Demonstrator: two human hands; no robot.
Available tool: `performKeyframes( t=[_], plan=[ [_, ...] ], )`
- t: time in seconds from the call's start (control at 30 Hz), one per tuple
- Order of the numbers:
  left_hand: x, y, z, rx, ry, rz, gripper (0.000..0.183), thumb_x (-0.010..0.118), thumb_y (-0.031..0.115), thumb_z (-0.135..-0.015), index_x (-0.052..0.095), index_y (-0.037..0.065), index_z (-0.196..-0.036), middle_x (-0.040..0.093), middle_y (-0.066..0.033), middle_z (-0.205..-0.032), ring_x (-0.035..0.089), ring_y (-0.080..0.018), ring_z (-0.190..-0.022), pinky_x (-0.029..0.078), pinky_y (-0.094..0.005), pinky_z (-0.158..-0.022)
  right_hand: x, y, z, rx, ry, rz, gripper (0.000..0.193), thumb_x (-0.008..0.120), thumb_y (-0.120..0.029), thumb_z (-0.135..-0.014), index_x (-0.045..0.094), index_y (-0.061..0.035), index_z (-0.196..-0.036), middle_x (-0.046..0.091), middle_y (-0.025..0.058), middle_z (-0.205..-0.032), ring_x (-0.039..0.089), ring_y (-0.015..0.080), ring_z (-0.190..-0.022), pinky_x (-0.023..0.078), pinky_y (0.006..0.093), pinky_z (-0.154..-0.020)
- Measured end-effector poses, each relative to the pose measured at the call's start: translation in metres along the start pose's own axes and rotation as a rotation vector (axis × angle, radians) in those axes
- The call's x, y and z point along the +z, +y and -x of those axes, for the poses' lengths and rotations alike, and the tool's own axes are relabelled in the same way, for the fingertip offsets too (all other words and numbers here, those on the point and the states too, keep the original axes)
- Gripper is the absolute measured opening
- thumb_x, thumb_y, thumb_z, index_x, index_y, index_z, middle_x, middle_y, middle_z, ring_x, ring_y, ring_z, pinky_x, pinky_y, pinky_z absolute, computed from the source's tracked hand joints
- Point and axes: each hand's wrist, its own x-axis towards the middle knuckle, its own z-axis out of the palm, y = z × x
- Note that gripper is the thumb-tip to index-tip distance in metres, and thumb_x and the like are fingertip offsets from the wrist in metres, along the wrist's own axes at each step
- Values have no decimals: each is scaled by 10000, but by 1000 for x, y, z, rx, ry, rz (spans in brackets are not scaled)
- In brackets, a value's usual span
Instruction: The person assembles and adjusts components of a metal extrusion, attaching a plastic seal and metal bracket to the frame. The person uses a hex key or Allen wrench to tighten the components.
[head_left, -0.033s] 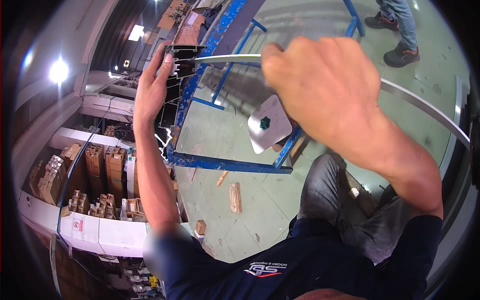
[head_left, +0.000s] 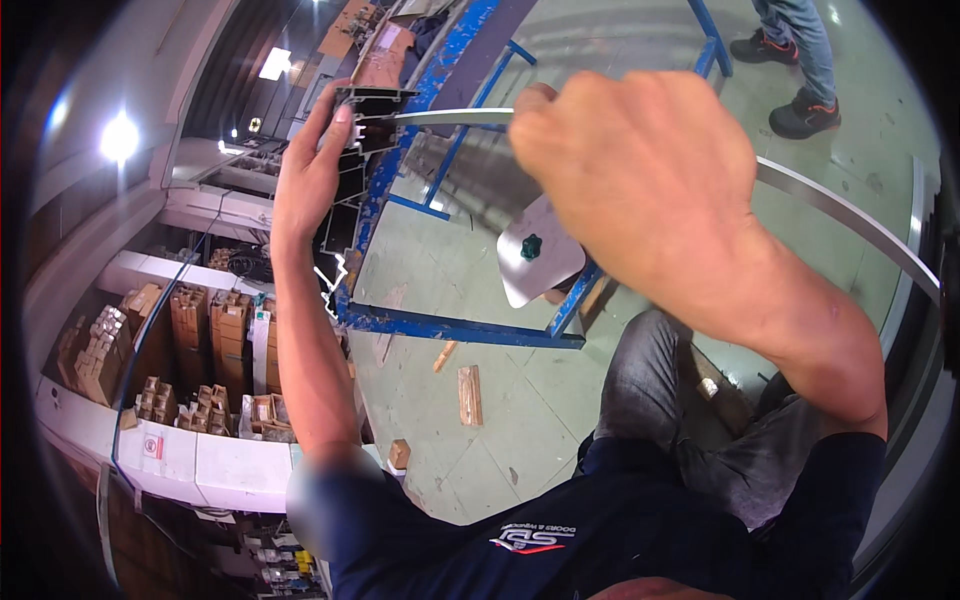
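- The left hand (head_left: 308, 185) is closed around the end of the dark metal bar (head_left: 365, 115).
- The right hand (head_left: 640, 170), fingers curled, grips a long silver strip (head_left: 440, 117) meeting that bar end.
- Step in hand, I judge: lining up the strip with the bar; next needs steady alignment.
- Blue frame (head_left: 450, 325) lies below the bar.

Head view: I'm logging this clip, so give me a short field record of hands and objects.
left hand: grips the end of a dark metal profile
right hand: closed around a long silver strip that runs to the profile
behind: blue metal frame
floor: wood scraps
shelf at left: cardboard boxes
other person: legs at top right
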Motion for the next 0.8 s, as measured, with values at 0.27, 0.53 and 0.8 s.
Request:
performKeyframes(
  t=[0.27, 0.53, 0.8],
  plan=[
    [1, -11, -1, 52, 87, -59, 529, 560, 414, -1068, 527, 137, -1518, 655, -197, -1384, 589, -248, -1322, 409, -355, -1115, -22, -44, -46, -64, -214, -73, 64, 710, -110, -714, 716, -74, -766, 654, 116, -706, 727, 267, -712, 540, 365, -601],
    [23, 24, 42, 357, 883, -433, 146, 727, 120, -941, 715, 31, -1057, 723, -124, -1037, 689, -260, -958, 517, -387, -820, -44, -27, -15, 65, -259, 47, 95, 699, -117, -823, 698, -22, -818, 645, 200, -747, 684, 399, -777, 522, 487, -671],
    [73, 42, 59, 114, 514, -935, 162, 637, 241, -980, 723, 121, -914, 725, -74, -676, 716, -265, -570, 532, -369, -518, -48, -1, 16, 239, -233, -148, 90, 722, -88, -786, 722, -8, -826, 692, 208, -770, 718, 399, -785, 565, 486, -685]
  ],
)
